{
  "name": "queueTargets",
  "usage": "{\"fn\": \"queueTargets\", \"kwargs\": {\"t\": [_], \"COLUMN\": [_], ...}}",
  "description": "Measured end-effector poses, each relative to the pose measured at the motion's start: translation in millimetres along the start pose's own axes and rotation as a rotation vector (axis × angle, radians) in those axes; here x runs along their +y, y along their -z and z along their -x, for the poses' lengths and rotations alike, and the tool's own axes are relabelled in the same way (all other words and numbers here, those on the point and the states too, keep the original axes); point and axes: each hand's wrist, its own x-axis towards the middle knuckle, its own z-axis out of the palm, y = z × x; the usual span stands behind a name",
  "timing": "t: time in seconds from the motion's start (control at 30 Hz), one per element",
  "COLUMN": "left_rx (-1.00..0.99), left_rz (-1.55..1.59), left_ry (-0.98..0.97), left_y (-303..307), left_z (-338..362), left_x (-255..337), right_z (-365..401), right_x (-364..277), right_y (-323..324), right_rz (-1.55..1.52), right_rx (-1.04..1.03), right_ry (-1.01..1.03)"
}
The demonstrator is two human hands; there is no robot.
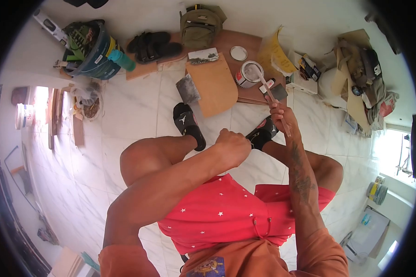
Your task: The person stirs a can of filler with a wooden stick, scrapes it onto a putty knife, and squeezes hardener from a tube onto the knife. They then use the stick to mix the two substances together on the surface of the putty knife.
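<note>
My right hand (282,115) grips a thin stick (269,90) whose far end reaches into an open paint can (249,74) on the floor ahead. My left hand (233,147) is closed in a loose fist above my knees, with nothing visible in it. A round can lid (238,53) lies just beyond the can. I am squatting, in red star-print shorts (226,210) and black sandals (188,124).
A brown board (212,85) and a flat trowel (187,89) lie left of the can. A green backpack (199,25), spare sandals (153,45) and a tool bucket (94,51) stand farther back. Yellow paper (275,55) and cluttered cardboard (356,74) lie to the right.
</note>
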Motion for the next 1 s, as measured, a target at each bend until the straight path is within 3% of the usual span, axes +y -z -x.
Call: {"fn": "queueTargets", "kwargs": {"t": [0.3,1.0], "left_rx": [0.127,0.034], "left_rz": [-0.048,-0.011], "left_ry": [0.009,0.022], "left_y": [5.1,7.4], "left_z": [-7.2,-17.4], "left_x": [0.8,5.4], "right_z": [9.5,24.3], "right_x": [15.1,8.7], "right_y": [9.6,6.4], "right_rz": [-0.084,-0.191], "right_rx": [-0.196,-0.383], "right_ry": [0.013,-0.001]}}
